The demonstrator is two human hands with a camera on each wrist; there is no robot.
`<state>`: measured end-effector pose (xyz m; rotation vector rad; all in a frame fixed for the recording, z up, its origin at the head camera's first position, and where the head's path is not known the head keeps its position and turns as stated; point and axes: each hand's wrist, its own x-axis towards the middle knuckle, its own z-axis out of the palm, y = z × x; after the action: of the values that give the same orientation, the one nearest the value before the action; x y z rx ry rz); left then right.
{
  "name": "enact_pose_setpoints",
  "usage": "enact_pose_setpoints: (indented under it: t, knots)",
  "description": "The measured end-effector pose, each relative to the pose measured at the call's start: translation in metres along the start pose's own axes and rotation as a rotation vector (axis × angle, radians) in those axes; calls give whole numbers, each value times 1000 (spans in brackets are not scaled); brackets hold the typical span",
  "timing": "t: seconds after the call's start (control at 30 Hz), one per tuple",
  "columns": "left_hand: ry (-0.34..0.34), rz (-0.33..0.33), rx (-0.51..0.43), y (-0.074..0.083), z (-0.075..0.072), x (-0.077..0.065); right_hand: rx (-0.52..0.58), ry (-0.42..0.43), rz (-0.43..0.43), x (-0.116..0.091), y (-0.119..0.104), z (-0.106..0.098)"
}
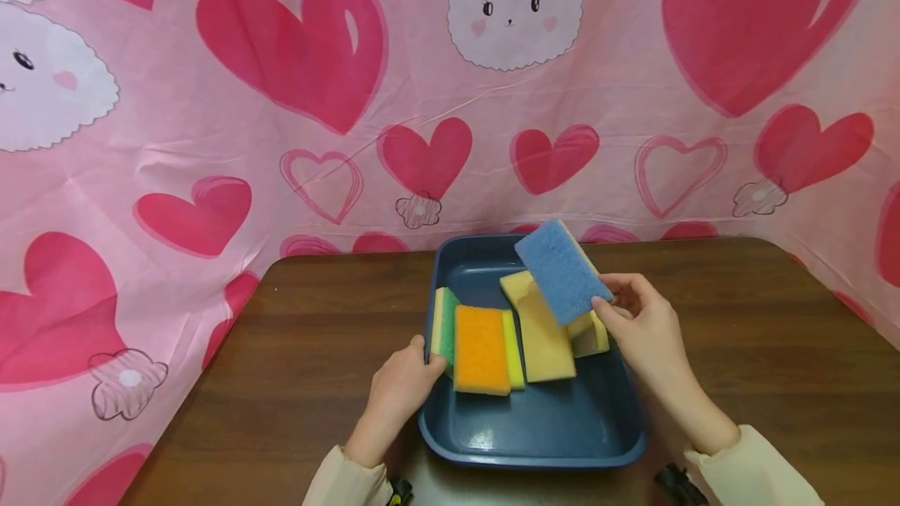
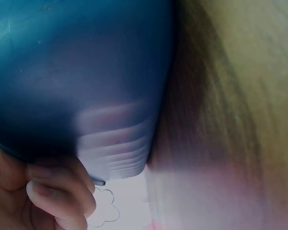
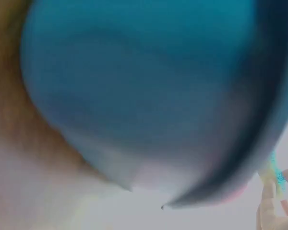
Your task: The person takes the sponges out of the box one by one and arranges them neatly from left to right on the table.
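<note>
Between thumb and fingers, my right hand (image 1: pixel 650 326) pinches a blue-faced sponge (image 1: pixel 562 272) by its lower right corner, tilted above the right part of a dark blue tray (image 1: pixel 534 443). My left hand (image 1: pixel 404 381) grips the tray's left rim; in the left wrist view its curled fingers (image 2: pixel 62 191) show at the tray wall. Inside the tray lie an orange sponge (image 1: pixel 481 350), a green-faced sponge (image 1: pixel 447 326) against the left wall, a thin yellow-green one (image 1: pixel 514 350), and pale yellow sponges (image 1: pixel 548 346) partly hidden under the blue one.
The tray stands on a dark wooden table (image 1: pixel 316 318), near its back edge. A pink cloth (image 1: pixel 436 100) with hearts and rabbit faces hangs behind and at the sides. Dark wrist straps (image 1: pixel 678 485) show by the sleeves.
</note>
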<state>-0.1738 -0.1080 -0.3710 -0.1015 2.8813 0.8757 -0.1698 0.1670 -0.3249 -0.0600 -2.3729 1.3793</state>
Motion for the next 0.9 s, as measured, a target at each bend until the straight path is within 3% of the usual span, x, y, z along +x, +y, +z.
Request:
enact_pose_setpoints:
  t: [0.27,0.5,0.9]
  knots:
    - [-4,-8,-5,1,0,0,-31,115,15,20,3,-20]
    - [6,-7,-6,-1,1,0,-71,204,69,41,12,-25]
    - [11,-10,2,0,2,0,-121,204,242,73,41,-21]
